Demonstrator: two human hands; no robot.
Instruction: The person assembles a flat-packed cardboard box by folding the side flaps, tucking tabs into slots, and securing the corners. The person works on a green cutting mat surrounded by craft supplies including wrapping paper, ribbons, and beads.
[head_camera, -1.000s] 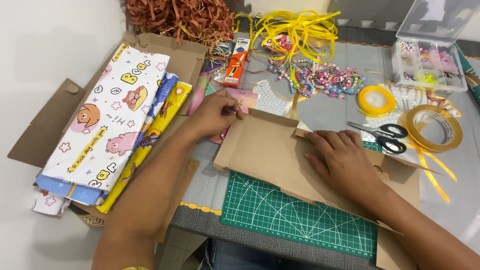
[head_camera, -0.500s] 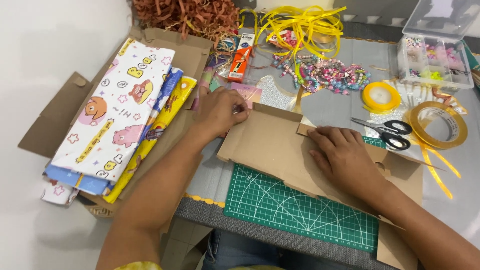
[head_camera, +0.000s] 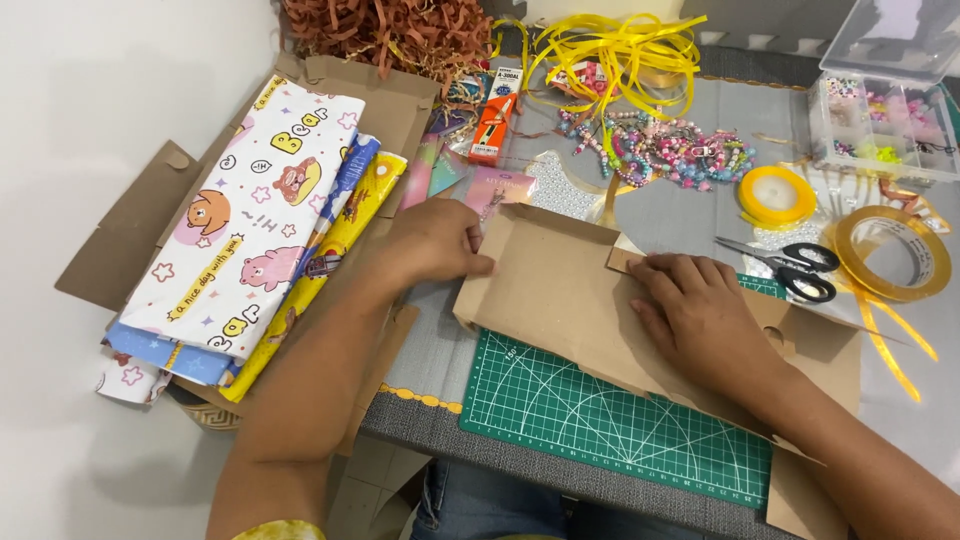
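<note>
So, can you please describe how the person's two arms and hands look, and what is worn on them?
Both forearms are bare. The left hand and right hand wear no gloves, rings or watch that I can see. Only a yellow patterned sleeve edge shows on the left upper arm.

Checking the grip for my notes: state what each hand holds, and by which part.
The left hand pinches the upturned left edge of the brown cardboard box blank. The right hand lies flat, pressing the panel by a fold, gripping nothing.
</note>
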